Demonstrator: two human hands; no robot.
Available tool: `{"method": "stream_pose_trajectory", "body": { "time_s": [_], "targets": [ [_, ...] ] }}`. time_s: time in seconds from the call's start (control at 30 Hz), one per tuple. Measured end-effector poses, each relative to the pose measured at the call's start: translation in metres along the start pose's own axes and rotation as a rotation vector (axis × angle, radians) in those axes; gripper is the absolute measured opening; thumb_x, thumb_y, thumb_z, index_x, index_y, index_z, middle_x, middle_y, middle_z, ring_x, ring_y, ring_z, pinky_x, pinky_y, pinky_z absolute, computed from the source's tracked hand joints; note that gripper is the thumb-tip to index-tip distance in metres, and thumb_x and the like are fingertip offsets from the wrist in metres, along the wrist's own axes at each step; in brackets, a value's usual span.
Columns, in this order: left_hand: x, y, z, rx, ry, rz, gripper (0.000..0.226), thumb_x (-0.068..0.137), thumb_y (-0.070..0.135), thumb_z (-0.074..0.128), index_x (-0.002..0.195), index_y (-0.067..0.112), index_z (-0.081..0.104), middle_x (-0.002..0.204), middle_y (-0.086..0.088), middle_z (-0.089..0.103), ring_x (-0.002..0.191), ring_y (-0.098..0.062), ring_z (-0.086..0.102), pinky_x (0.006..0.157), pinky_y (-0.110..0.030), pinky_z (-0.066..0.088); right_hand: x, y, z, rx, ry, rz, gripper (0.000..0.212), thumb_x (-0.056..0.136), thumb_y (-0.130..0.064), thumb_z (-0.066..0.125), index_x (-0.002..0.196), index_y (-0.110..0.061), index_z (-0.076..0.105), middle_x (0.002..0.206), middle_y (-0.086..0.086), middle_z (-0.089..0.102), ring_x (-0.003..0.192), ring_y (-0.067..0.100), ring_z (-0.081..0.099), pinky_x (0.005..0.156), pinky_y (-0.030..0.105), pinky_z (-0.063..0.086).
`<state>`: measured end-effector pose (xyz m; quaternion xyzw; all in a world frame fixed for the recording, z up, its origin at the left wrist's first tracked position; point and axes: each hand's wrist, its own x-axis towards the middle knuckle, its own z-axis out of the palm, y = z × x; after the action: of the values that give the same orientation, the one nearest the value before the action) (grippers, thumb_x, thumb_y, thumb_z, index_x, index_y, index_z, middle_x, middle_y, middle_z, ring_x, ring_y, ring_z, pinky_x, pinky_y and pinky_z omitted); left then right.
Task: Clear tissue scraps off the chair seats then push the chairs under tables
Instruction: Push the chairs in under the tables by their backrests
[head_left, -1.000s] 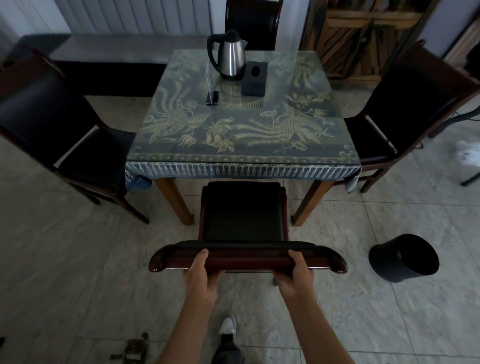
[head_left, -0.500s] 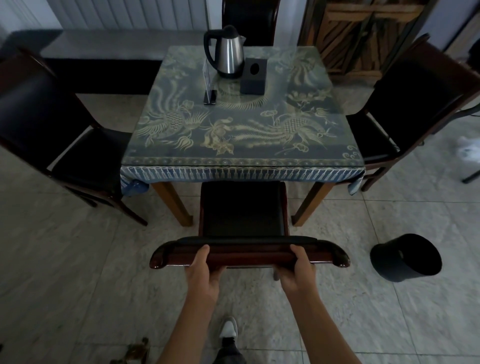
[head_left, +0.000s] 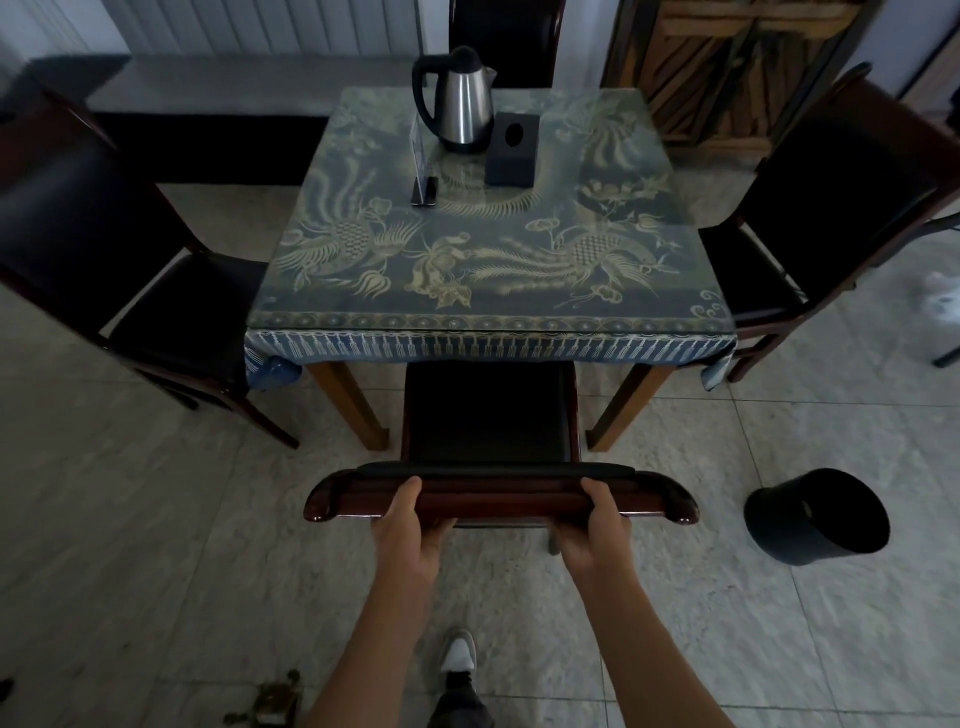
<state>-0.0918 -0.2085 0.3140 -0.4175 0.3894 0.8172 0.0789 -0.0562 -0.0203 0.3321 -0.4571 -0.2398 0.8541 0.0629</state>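
Note:
A dark wooden chair (head_left: 491, 410) with a black seat stands in front of me, its seat's front edge tucked under the table (head_left: 488, 332), which wears a blue patterned cloth. My left hand (head_left: 408, 525) grips the chair's top rail left of centre. My right hand (head_left: 597, 530) grips the same rail right of centre. No tissue scraps show on the seat. A second chair (head_left: 171, 312) stands angled out at the table's left side. A third chair (head_left: 810, 208) stands angled out at the right, and a fourth chair (head_left: 504, 41) is at the far side.
A black waste bin (head_left: 815, 519) stands on the tiled floor to my right. A kettle (head_left: 460, 104), a black tissue box (head_left: 511, 150) and a small clear stand (head_left: 423, 171) sit on the table. Something white (head_left: 940, 301) lies on the floor at far right. My shoe (head_left: 460, 657) is below.
The chair has slid forward, so more of its seat is under the table's edge. Both hands stay on the top rail.

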Motion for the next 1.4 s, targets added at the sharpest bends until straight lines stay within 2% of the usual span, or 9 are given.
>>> {"method": "stream_pose_trajectory", "body": {
  "time_s": [0.23, 0.47, 0.63, 0.7, 0.8, 0.9, 1.0, 1.1, 1.4],
  "targets": [
    [-0.005, 0.004, -0.001, 0.042, 0.012, 0.000, 0.044, 0.090, 0.016, 0.070, 0.131, 0.013, 0.055, 0.125, -0.014, 0.063, 0.111, -0.030, 0.064, 0.083, -0.048, 0.058, 0.002, 0.001, -0.007, -0.034, -0.023, 0.013, 0.038, 0.092, -0.009, 0.064, 0.128, -0.012, 0.051, 0.122, 0.022, 0.064, 0.108, 0.040, 0.065, 0.090, 0.060, 0.053],
    [-0.014, 0.010, -0.006, 0.114, -0.009, 0.001, 0.044, 0.088, 0.026, 0.073, 0.126, 0.011, 0.057, 0.118, -0.014, 0.067, 0.105, -0.032, 0.067, 0.082, -0.045, 0.058, -0.017, 0.001, -0.022, -0.364, -0.071, -0.043, 0.075, 0.073, -0.044, 0.082, 0.136, -0.022, 0.048, 0.120, 0.014, 0.070, 0.105, 0.034, 0.070, 0.088, 0.058, 0.054],
    [-0.029, 0.008, -0.015, 0.395, -0.004, 0.089, 0.030, 0.090, 0.029, 0.071, 0.115, 0.013, 0.063, 0.103, -0.015, 0.073, 0.091, -0.030, 0.074, 0.077, -0.041, 0.061, -0.040, 0.005, -0.027, -0.904, -0.096, -0.224, 0.018, 0.093, -0.034, 0.064, 0.102, -0.017, 0.066, 0.096, 0.014, 0.072, 0.084, 0.021, 0.069, 0.078, 0.041, 0.058],
    [-0.046, 0.008, -0.020, 0.618, 0.025, 0.181, 0.017, 0.093, 0.024, 0.067, 0.100, 0.009, 0.066, 0.096, -0.021, 0.073, 0.085, -0.035, 0.072, 0.073, -0.043, 0.062, -0.051, 0.003, -0.026, -1.098, -0.124, -0.360, 0.018, 0.094, -0.027, 0.061, 0.087, -0.012, 0.068, 0.085, 0.024, 0.068, 0.064, 0.020, 0.060, 0.064, 0.041, 0.055],
    [-0.070, 0.008, -0.023, 0.953, -0.055, 0.411, 0.016, 0.094, 0.026, 0.063, 0.085, 0.013, 0.067, 0.087, -0.019, 0.070, 0.085, -0.039, 0.069, 0.070, -0.046, 0.058, -0.068, -0.005, -0.022, -1.272, -0.167, -0.548, 0.017, 0.094, -0.022, 0.060, 0.078, -0.016, 0.065, 0.071, 0.014, 0.067, 0.056, 0.018, 0.059, 0.061, 0.047, 0.057],
    [-0.090, 0.020, -0.019, 1.238, -0.129, 0.678, 0.021, 0.093, 0.039, 0.060, 0.105, 0.023, 0.064, 0.103, 0.000, 0.068, 0.097, -0.018, 0.065, 0.079, -0.034, 0.055, -0.086, -0.018, -0.014, -1.405, -0.220, -0.762, 0.005, 0.094, -0.026, 0.060, 0.095, -0.024, 0.064, 0.091, 0.000, 0.070, 0.080, 0.008, 0.066, 0.076, 0.031, 0.059],
    [-0.109, 0.037, -0.007, 1.371, -0.128, 0.943, 0.049, 0.092, 0.043, 0.060, 0.136, 0.023, 0.052, 0.133, 0.002, 0.056, 0.124, -0.018, 0.051, 0.102, -0.043, 0.048, -0.095, -0.035, -0.005, -1.529, -0.263, -1.018, 0.042, 0.094, -0.032, 0.060, 0.133, -0.018, 0.056, 0.127, -0.003, 0.061, 0.118, 0.011, 0.055, 0.102, 0.035, 0.048],
    [-0.134, 0.058, 0.006, 1.495, -0.095, 1.248, 0.065, 0.090, 0.048, 0.062, 0.147, 0.024, 0.039, 0.151, -0.002, 0.041, 0.138, -0.024, 0.037, 0.109, -0.044, 0.039, -0.108, -0.055, 0.007, -1.597, -0.273, -1.228, 0.057, 0.094, -0.036, 0.058, 0.145, -0.017, 0.043, 0.147, 0.004, 0.048, 0.138, 0.020, 0.040, 0.112, 0.045, 0.038],
    [-0.184, 0.098, 0.015, 1.558, -0.017, 1.479, 0.073, 0.086, 0.058, 0.059, 0.148, 0.030, 0.034, 0.156, -0.003, 0.032, 0.145, -0.026, 0.028, 0.113, -0.049, 0.033, -0.143, -0.097, 0.023, -1.614, -0.228, -1.569, 0.062, 0.089, -0.036, 0.065, 0.143, -0.013, 0.044, 0.149, 0.009, 0.044, 0.139, 0.031, 0.037, 0.110, 0.050, 0.034]
  ]
}}
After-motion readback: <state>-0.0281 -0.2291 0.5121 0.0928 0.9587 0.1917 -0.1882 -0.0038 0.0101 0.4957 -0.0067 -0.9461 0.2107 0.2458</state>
